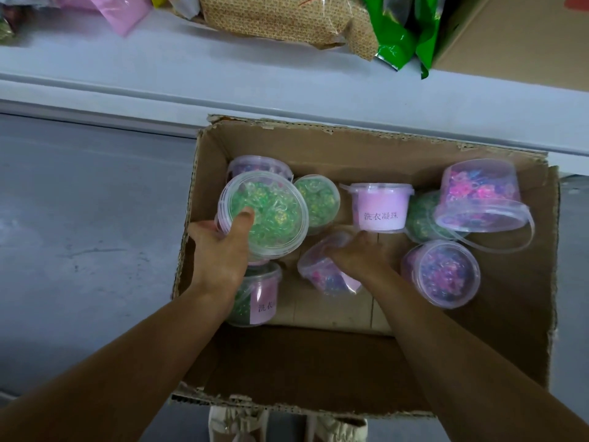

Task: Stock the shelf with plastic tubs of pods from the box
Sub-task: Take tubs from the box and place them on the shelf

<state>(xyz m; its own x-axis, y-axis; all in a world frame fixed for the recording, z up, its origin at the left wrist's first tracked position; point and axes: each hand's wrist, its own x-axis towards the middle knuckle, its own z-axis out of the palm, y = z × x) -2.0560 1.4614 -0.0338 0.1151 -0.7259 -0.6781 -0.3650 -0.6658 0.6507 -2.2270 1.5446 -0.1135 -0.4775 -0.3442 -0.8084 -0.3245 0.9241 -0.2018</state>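
Two bare hands reach down into an open cardboard box [510, 330] that stands on a grey floor [79, 218], its far wall close against the edge of a pale shelf [191, 74]. The left hand [220, 247] grips a clear tub of green pods [263, 215] at the box's left side, thumb pressed flat on the lid and the other fingers hidden under the tub; the tub is tipped so its lid faces up toward the camera. The right hand [360, 253], near the middle of the box, is curled over a tub of pink and purple pods [322, 272] that lies on its side on the box floor; how firmly it has hold of it cannot be told.

Other tubs lie loose in the box. A labelled pink tub [381, 207] stands upside down by the far wall, and a green tub [318, 199] sits to its left. In the far right corner a large pink tub with a handle [481, 196] lies tilted, partly over another green tub [420, 218]. Nearer the right wall sits a purple tub [441, 272]. Under the left wrist, by the left wall, stands a green tub with a pink label [255, 298].

On the shelf beyond the box lie a brown patterned bag [287, 17], green packets [404, 30] and another carton [516, 39].
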